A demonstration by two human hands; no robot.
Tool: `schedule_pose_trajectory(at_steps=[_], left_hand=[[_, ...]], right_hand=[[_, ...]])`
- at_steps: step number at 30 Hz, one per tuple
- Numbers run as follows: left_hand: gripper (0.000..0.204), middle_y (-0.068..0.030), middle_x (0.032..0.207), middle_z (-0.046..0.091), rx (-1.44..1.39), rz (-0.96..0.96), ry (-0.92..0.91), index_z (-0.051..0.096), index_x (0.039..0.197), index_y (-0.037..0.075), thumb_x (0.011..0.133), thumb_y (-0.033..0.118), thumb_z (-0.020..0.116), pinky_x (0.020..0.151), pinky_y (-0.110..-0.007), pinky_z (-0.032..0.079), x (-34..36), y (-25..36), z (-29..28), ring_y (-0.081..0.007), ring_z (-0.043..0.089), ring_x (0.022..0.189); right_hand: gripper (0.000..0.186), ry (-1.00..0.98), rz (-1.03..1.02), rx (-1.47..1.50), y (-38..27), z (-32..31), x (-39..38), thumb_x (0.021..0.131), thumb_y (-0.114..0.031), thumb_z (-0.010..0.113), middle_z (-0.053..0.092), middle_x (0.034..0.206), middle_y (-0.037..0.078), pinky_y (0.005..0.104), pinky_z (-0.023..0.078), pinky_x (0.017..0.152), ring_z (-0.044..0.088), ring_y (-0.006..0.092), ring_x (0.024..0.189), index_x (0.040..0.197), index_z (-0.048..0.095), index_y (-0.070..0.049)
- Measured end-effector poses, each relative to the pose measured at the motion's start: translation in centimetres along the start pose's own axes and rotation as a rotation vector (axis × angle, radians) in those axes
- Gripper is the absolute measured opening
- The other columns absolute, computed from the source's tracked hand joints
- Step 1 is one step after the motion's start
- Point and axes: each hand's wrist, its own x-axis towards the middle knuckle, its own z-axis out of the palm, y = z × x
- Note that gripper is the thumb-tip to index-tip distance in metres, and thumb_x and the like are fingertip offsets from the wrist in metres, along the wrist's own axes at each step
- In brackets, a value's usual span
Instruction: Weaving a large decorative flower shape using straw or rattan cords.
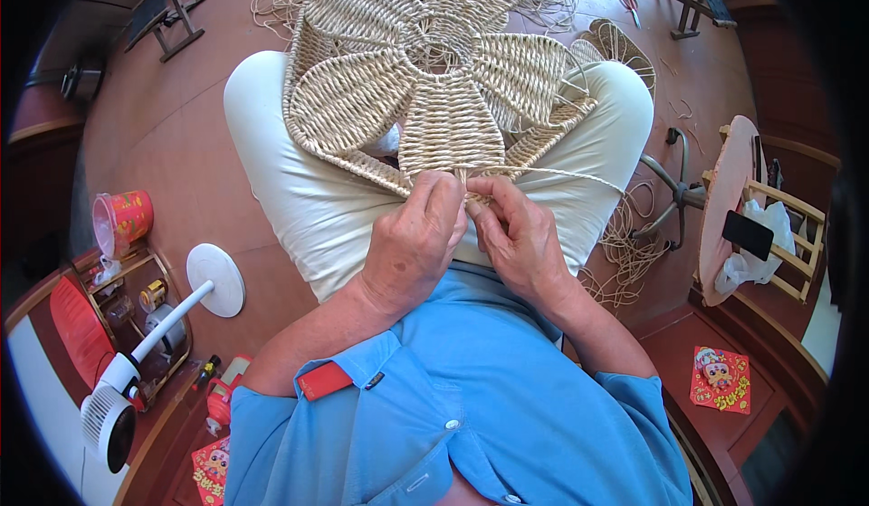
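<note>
A woven straw piece shaped like a flower (448, 130) rests across my thighs, its petals spread around a ring-shaped centre. Both hands meet at the lower tip of the nearest petal. My left hand (412, 239) is closed there, its fingertips pressed on the straw cord at the edge. Just beside it, my right hand (520, 230) pinches the cord near the same spot. One twisted straw cord (570, 176) runs from the petal's tip over my right thigh and down toward a loose heap. What exactly lies between the fingertips is partly hidden.
A tangle of straw cord (625, 257) lies on the floor at right, by a metal chair base (674, 194). Scissors (630, 6) lie far right. A round-topped stand (729, 207) holds a phone (748, 233). At left are a white fan (110, 411) and a red bucket (124, 219).
</note>
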Motion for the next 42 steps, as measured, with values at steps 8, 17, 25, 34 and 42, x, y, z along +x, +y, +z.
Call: schedule_pose_trajectory(at_steps=[8,17,25,34,42], left_hand=[[0.027,-0.0059,0.096,0.066,-0.410,-0.416,0.061,0.059,0.112,0.004,0.092,-0.010,0.069,0.056,-0.032,0.050,0.2,1.1,0.2,-0.0122,0.063,0.067],[0.022,-0.0013,0.110,0.062,-1.124,-0.636,0.019,0.055,0.117,0.006,0.101,-0.009,0.061,0.053,-0.021,0.045,0.0,0.7,1.2,-0.0007,0.056,0.069],[0.048,-0.0078,0.108,0.067,-0.313,-0.170,0.090,0.064,0.139,0.009,0.095,-0.010,0.068,0.062,-0.029,0.054,0.2,0.9,1.0,-0.0118,0.067,0.078],[0.035,-0.0078,0.114,0.065,-0.711,-0.398,-0.008,0.059,0.128,0.004,0.095,-0.007,0.061,0.067,-0.035,0.054,0.1,0.7,0.8,-0.0195,0.068,0.082],[0.023,0.0050,0.092,0.051,-1.340,-0.713,-0.120,0.059,0.123,0.008,0.101,0.010,0.061,0.054,-0.021,0.030,-1.1,-1.7,-5.3,-0.0016,0.037,0.065]], right_hand=[[0.019,0.023,0.036,0.051,0.0,0.0,-0.1,0.102,-0.002,0.070,0.064,0.070,0.015,0.0381,0.048,0.056,0.062,0.0243,0.058,0.120,0.066,-0.001],[0.020,0.031,0.020,0.094,0.6,0.2,-0.5,0.103,-0.001,0.068,0.058,0.065,0.011,0.0365,0.041,0.053,0.052,0.0183,0.053,0.122,0.063,-0.002],[0.019,0.052,0.000,0.111,1.0,0.4,-0.4,0.102,0.001,0.068,0.053,0.063,0.008,0.0347,0.039,0.052,0.047,0.0146,0.053,0.120,0.063,-0.002],[0.021,0.073,-0.021,0.083,0.7,0.4,-0.5,0.100,0.001,0.070,0.053,0.063,0.006,0.0326,0.039,0.052,0.047,0.0117,0.053,0.120,0.064,-0.003],[0.026,0.155,-0.133,-0.099,-0.2,0.5,-0.5,0.096,0.000,0.074,0.062,0.072,0.005,0.0331,0.047,0.053,0.058,0.0148,0.054,0.121,0.070,-0.006]])
